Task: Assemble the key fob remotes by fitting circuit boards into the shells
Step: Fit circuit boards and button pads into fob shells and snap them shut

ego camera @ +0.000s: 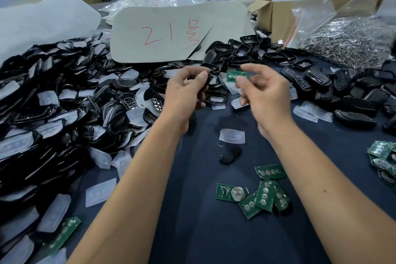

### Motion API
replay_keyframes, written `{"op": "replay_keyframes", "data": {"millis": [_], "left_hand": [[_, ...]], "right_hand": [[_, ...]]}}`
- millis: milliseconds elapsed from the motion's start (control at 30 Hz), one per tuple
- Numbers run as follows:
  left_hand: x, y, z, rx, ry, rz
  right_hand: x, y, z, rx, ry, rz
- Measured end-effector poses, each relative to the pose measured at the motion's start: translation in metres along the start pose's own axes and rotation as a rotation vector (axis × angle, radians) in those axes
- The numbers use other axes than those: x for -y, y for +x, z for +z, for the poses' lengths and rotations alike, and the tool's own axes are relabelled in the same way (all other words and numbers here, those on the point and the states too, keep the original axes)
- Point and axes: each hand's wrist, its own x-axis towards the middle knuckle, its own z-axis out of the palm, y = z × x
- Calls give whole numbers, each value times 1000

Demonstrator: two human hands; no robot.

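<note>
1. The left hand (184, 92) is raised above the dark blue table cloth (192, 221), just in front of the grey card (171, 34) with red writing; its thumb and fingers are curled round a black shell (209, 83), gripping it.
2. The right hand (263, 94) is level with it, a little to the right of the card's near edge, and pinches a green circuit board (232, 76) between thumb and forefinger (the remaining fingers are loosely bent and spread).
3. Board and shell are close, yet a small gap shows between them; the board is not in the shell.
4. To the left of the card a large heap of black shell parts and cloudy button pads (64, 96) spreads toward the near edge of the cloth.
5. To the right of the card lie more black shells (317, 79), a brown carton (276, 21) and a clear bag of metal rings (347, 43).
6. Nearer than the card, between the forearms, a single clear pad (232, 135) and a small black piece (230, 155) rest on the cloth.
7. Nearer still, loose green boards (255, 193) lie in a small cluster, some overlapping, with more at the right edge (383, 161).
</note>
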Motion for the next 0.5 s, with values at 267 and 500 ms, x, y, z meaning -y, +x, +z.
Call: {"op": "replay_keyframes", "data": {"millis": [267, 500], "left_hand": [[12, -2, 9, -74, 108, 79], [17, -2, 14, -133, -55, -45]], "right_hand": [[-3, 7, -12, -234, 216, 65], [-5, -1, 1, -100, 108, -47]]}}
